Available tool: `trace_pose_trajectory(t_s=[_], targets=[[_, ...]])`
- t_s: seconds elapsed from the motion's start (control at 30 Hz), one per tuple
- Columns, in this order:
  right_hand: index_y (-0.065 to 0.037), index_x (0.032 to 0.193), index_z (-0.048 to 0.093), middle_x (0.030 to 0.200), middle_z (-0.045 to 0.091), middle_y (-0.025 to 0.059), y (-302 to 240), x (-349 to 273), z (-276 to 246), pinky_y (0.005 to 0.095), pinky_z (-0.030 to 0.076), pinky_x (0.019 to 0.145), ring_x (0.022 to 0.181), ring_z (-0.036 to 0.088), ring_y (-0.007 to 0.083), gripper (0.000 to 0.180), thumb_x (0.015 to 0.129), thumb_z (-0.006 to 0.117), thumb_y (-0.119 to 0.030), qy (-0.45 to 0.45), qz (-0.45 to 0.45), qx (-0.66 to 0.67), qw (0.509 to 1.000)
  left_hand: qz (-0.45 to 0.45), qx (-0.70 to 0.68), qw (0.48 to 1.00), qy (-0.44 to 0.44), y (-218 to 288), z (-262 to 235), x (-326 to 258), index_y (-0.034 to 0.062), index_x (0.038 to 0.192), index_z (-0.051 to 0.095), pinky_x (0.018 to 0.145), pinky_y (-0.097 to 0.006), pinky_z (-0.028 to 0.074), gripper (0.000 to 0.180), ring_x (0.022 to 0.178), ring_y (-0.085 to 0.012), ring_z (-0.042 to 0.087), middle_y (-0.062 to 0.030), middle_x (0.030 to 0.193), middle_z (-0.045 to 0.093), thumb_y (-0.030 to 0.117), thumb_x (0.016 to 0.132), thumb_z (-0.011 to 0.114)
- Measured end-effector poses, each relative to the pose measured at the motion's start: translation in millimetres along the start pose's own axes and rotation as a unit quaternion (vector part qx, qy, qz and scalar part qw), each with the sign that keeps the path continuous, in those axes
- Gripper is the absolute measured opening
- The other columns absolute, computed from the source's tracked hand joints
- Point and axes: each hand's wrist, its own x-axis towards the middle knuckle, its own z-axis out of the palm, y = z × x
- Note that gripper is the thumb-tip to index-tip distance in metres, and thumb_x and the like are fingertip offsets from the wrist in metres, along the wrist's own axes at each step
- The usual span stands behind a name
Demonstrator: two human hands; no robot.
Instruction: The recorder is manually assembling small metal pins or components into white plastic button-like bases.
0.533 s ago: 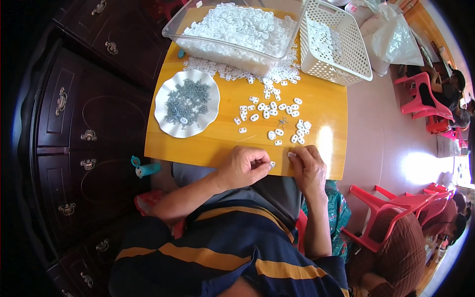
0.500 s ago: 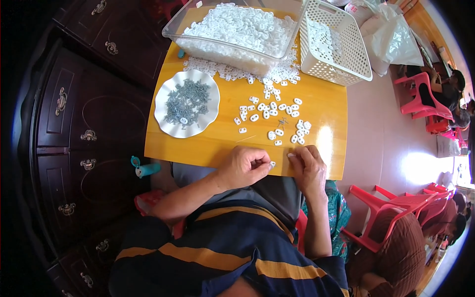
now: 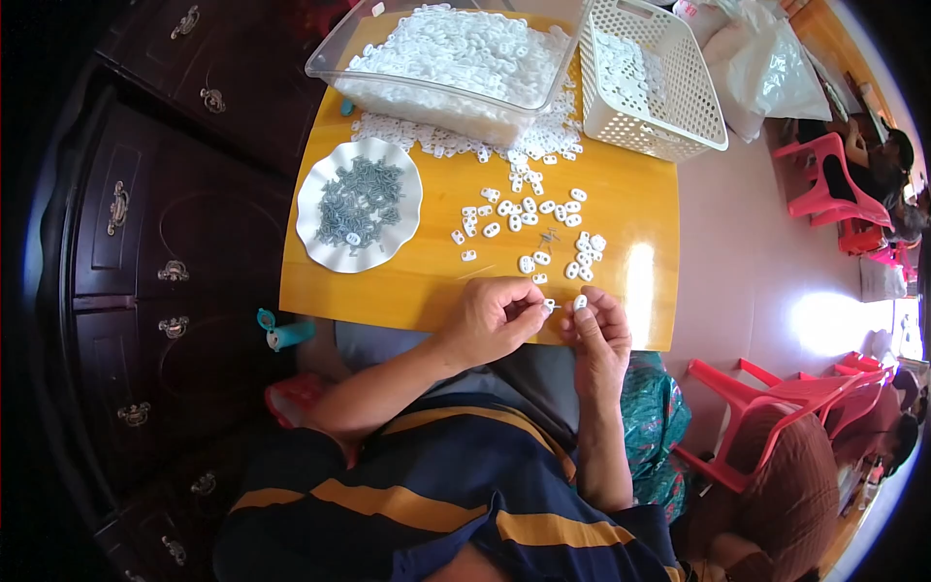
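Observation:
Over the near edge of the wooden table (image 3: pixel 388 291), my left hand (image 3: pixel 497 318) pinches a small white plastic piece (image 3: pixel 549 304) with a thin screw-like pin sticking out toward the right. Facing it, a little apart, is a white oval two-hole piece (image 3: pixel 580 302), gripped between the thumb and fingers of my right hand (image 3: pixel 601 332). Just beyond my hands lie several loose white two-hole pieces (image 3: pixel 527 263) and a small cluster of grey screws (image 3: pixel 550 236). A scalloped white plate (image 3: pixel 310 233) at the left holds a heap of grey screws (image 3: pixel 361 199) and one white piece.
At the back stands a clear plastic bin (image 3: pixel 465 92) full of white pieces, more of them spilled around it. A white perforated basket (image 3: pixel 659 136) is at the back right. Dark cabinets (image 3: pixel 175 223) line the left. Red plastic chairs (image 3: pixel 737 427) and other people are at the right.
My right hand has lifted and turned, bringing the oval piece upright toward my left hand. My left hand has shifted slightly right and away from me, and the pin now shows.

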Motion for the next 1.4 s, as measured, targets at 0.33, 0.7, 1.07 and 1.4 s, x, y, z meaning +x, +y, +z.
trace_pose_trajectory(t_s=[0.33, 0.7, 1.07, 1.4], targets=[[0.001, 0.114, 0.063, 0.097, 0.074, 0.0091, 8.2, -6.3, -7.5, 0.0245, 0.056, 0.074, 0.081, 0.069, 0.0125, 0.018, 0.098, 0.068, -0.005, -0.026, 0.019, 0.043, 0.999, 0.033, 0.035, 0.999, 0.009, -7.2, 14.5, 2.9, -0.0002, 0.08, 0.065, 0.054, -0.029, 0.046, 0.011, 0.057, -0.0113, 0.058, -0.0069, 0.066, 0.064, 0.006, 0.089, 0.069], [0.002, 0.115, 0.062, 0.096, 0.073, 0.0074, 8.0, -9.0, -5.1, 0.0238, 0.054, 0.08, 0.086, 0.069, 0.0114, 0.018, 0.097, 0.067, -0.001, -0.03, -0.007, 0.009, 0.999, 0.03, 0.039, 0.999, 0.012, -4.8, 17.3, 3.5, -0.0009, 0.08, 0.064, 0.049, -0.026, 0.041, 0.011, 0.054, -0.005, 0.051, -0.0023, 0.062, 0.06, 0.003, 0.089, 0.068], [0.002, 0.113, 0.062, 0.096, 0.072, 0.0054, 10.8, -9.9, -6.5, 0.0215, 0.052, 0.082, 0.087, 0.067, 0.008, 0.017, 0.096, 0.067, 0.002, -0.052, -0.019, 0.01, 0.998, -0.025, 0.042, 0.998, -0.027, -7.2, 10.5, 1.9, 0.0013, 0.087, 0.066, 0.05, -0.02, 0.042, 0.009, 0.056, 0.0001, 0.052, 0.0041, 0.065, 0.059, 0.006, 0.094, 0.067], [0.002, 0.106, 0.065, 0.097, 0.073, 0.0059, 6.7, -12.7, -5.1, 0.0213, 0.053, 0.083, 0.087, 0.067, 0.0076, 0.011, 0.096, 0.067, 0.003, -0.047, -0.014, -0.006, 0.999, -0.013, 0.065, 0.997, -0.038, 3.4, 11.0, 6.1, -0.0011, 0.082, 0.066, 0.049, -0.026, 0.041, 0.011, 0.054, -0.0048, 0.053, -0.0011, 0.061, 0.06, 0.006, 0.09, 0.069]])
